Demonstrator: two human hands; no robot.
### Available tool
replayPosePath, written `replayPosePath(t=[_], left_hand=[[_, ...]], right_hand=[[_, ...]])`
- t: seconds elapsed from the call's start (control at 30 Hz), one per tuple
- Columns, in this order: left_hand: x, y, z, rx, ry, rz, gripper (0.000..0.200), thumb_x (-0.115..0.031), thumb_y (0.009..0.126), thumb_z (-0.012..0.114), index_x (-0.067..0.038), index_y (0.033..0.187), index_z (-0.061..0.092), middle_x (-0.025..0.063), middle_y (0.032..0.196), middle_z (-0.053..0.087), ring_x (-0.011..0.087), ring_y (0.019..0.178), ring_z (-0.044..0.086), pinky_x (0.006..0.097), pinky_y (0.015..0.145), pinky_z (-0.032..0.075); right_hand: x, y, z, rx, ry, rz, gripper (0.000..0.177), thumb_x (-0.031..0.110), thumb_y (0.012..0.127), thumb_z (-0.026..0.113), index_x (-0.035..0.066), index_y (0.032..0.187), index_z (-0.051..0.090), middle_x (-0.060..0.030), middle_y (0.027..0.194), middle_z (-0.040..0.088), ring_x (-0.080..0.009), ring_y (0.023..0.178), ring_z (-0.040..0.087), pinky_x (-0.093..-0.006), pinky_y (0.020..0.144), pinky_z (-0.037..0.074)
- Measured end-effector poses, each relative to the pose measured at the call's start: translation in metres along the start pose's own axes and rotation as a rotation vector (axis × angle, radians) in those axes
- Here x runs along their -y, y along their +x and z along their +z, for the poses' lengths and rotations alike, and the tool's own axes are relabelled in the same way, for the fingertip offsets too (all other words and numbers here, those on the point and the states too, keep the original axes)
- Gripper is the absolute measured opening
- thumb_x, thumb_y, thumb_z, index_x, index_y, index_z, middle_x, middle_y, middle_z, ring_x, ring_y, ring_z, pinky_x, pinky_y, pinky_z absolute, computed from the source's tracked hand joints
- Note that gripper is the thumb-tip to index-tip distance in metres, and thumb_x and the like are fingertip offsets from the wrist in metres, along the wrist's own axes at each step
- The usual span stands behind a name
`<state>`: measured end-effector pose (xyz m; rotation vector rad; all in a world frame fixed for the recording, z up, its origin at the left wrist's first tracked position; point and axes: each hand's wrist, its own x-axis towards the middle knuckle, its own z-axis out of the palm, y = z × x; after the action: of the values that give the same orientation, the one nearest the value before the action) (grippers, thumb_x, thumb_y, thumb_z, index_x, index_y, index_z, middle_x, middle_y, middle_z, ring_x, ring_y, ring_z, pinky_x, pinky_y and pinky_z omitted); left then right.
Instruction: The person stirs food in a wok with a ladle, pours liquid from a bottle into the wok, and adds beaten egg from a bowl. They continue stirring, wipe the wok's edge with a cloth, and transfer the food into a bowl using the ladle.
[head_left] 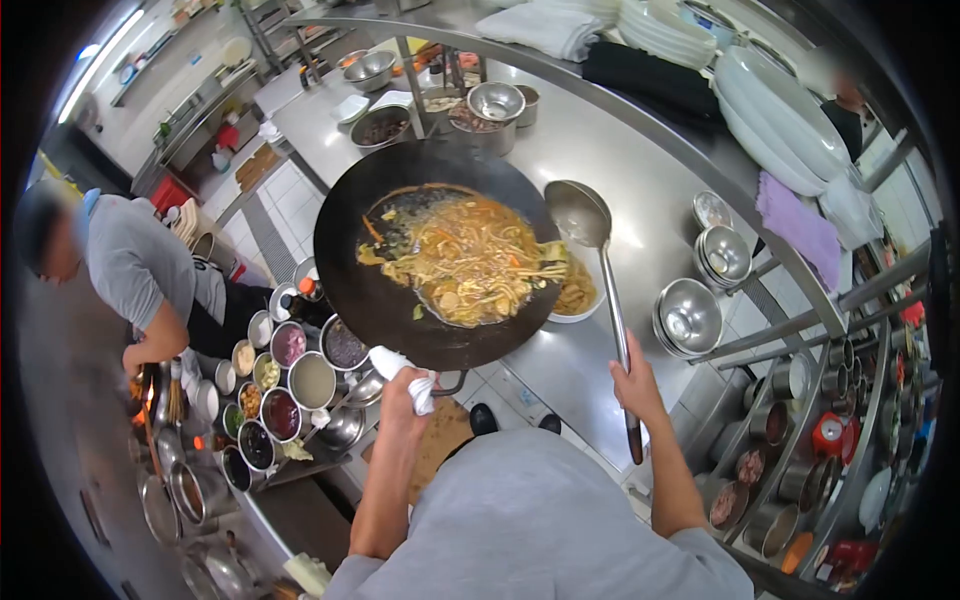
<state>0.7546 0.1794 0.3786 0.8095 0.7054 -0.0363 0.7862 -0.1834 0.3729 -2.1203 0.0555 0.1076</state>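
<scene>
A black wok [370, 200] is held over the steel counter, with noodles and sauce [470, 265] in it. My left hand [402, 393] is closed round the wok's handle through a white cloth [392, 364]. In my right hand [637, 378] is the long handle of a steel ladle [580, 212], whose bowl is beside the wok's right rim. Partly under that rim stands a white dish [597, 300] with more noodles [577, 290] in it, and some noodles reach over the rim above it.
Pots of sauces and ingredients [312, 380] crowd the left. A co-worker [150, 260] stands beyond them. Steel bowls [690, 315] sit at the counter's right edge [560, 85], below a shelf with white plates [770, 120]. Another person [845, 115] is at the upper right.
</scene>
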Motion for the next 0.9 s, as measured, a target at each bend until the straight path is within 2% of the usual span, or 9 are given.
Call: replayPosePath(t=[0.1, 0.2, 0.27, 0.3, 0.4, 0.6, 0.73, 0.83, 0.9], left_hand=[[0.003, 0.004, -0.005, 0.005, 0.013, -0.049, 0.024, -0.007, 0.072, 0.058, -0.004, 0.093, 0.047, 0.0144, 0.074, 0.060, 0.0208, 0.058, 0.058, 0.0308, 0.043, 0.043], [0.003, -0.002, 0.005, -0.003, 0.014, -0.088, 0.025, -0.007, 0.072, 0.058, -0.004, 0.094, 0.046, 0.0139, 0.074, 0.060, 0.0202, 0.057, 0.058, 0.0299, 0.044, 0.043], [0.002, -0.001, 0.010, 0.004, -0.019, -0.108, 0.025, -0.007, 0.073, 0.057, -0.004, 0.095, 0.045, 0.0131, 0.074, 0.059, 0.0199, 0.057, 0.057, 0.0292, 0.045, 0.043], [0.003, 0.000, 0.013, -0.002, -0.002, -0.092, 0.025, -0.007, 0.073, 0.057, -0.004, 0.094, 0.045, 0.0131, 0.073, 0.058, 0.0200, 0.057, 0.057, 0.0299, 0.045, 0.043], [0.001, 0.003, 0.022, 0.002, 0.024, -0.069, 0.024, -0.006, 0.073, 0.056, -0.004, 0.094, 0.045, 0.0129, 0.072, 0.058, 0.0203, 0.057, 0.057, 0.0309, 0.045, 0.043], [0.002, 0.011, 0.035, 0.038, 0.017, -0.027, 0.019, -0.006, 0.074, 0.056, -0.004, 0.090, 0.046, 0.0118, 0.071, 0.056, 0.0198, 0.055, 0.055, 0.0316, 0.045, 0.041], [0.004, 0.021, 0.048, 0.067, 0.019, 0.005, 0.022, -0.007, 0.074, 0.058, -0.005, 0.092, 0.045, 0.0103, 0.072, 0.057, 0.0194, 0.057, 0.057, 0.0329, 0.046, 0.044], [0.006, 0.021, 0.051, 0.080, 0.037, -0.005, 0.025, -0.007, 0.073, 0.060, -0.007, 0.093, 0.045, 0.0082, 0.073, 0.057, 0.0191, 0.060, 0.058, 0.0337, 0.047, 0.046], [0.007, 0.020, 0.051, 0.054, 0.050, -0.020, 0.018, -0.007, 0.073, 0.060, -0.007, 0.087, 0.049, 0.0083, 0.073, 0.058, 0.0191, 0.061, 0.059, 0.0331, 0.048, 0.046]], right_hand=[[0.055, 0.024, 0.000, 0.267, 0.084, 0.299, 0.066, 0.012, 0.089, 0.054, 0.005, 0.147, 0.022, -0.0280, 0.096, 0.064, -0.0360, 0.081, 0.065, -0.0432, 0.075, 0.049], [0.036, 0.051, 0.036, 0.160, -0.165, 0.034, 0.066, 0.012, 0.090, 0.054, 0.008, 0.148, 0.023, -0.0229, 0.082, 0.063, -0.0301, 0.065, 0.063, -0.0410, 0.062, 0.050], [0.024, 0.057, 0.060, 0.212, -0.116, -0.082, 0.067, 0.009, 0.091, 0.051, 0.011, 0.150, 0.020, -0.0031, 0.056, 0.047, -0.0133, 0.039, 0.044, -0.0310, 0.037, 0.039], [0.078, 0.042, 0.043, 0.386, 0.130, 0.155, 0.066, 0.007, 0.091, 0.049, 0.011, 0.150, 0.019, -0.0012, 0.055, 0.045, -0.0118, 0.038, 0.042, -0.0297, 0.036, 0.038], [0.078, 0.037, 0.018, 0.566, 0.340, 0.199, 0.067, 0.011, 0.091, 0.051, 0.008, 0.149, 0.019, -0.0116, 0.071, 0.054, -0.0153, 0.042, 0.050, -0.0331, 0.038, 0.040], [0.061, 0.052, 0.038, 0.206, -0.044, 0.044, 0.067, 0.014, 0.093, 0.050, 0.011, 0.150, 0.015, -0.0089, 0.061, 0.052, -0.0162, 0.043, 0.051, -0.0326, 0.038, 0.043], [0.087, 0.014, 0.065, 0.316, 0.371, 0.309, 0.061, 0.012, 0.095, 0.048, 0.019, 0.149, 0.019, -0.0008, 0.065, 0.045, -0.0095, 0.042, 0.044, -0.0277, 0.034, 0.040], [0.096, 0.006, 0.051, 0.683, 1.372, 0.572, 0.032, 0.017, 0.098, 0.046, 0.010, 0.129, 0.044, 0.0023, 0.072, 0.039, -0.0030, 0.043, 0.037, -0.0253, 0.034, 0.039], [0.085, 0.017, 0.035, 0.812, 1.551, 0.638, 0.029, 0.017, 0.099, 0.045, 0.009, 0.127, 0.045, 0.0024, 0.073, 0.039, -0.0020, 0.043, 0.036, -0.0234, 0.034, 0.039]])
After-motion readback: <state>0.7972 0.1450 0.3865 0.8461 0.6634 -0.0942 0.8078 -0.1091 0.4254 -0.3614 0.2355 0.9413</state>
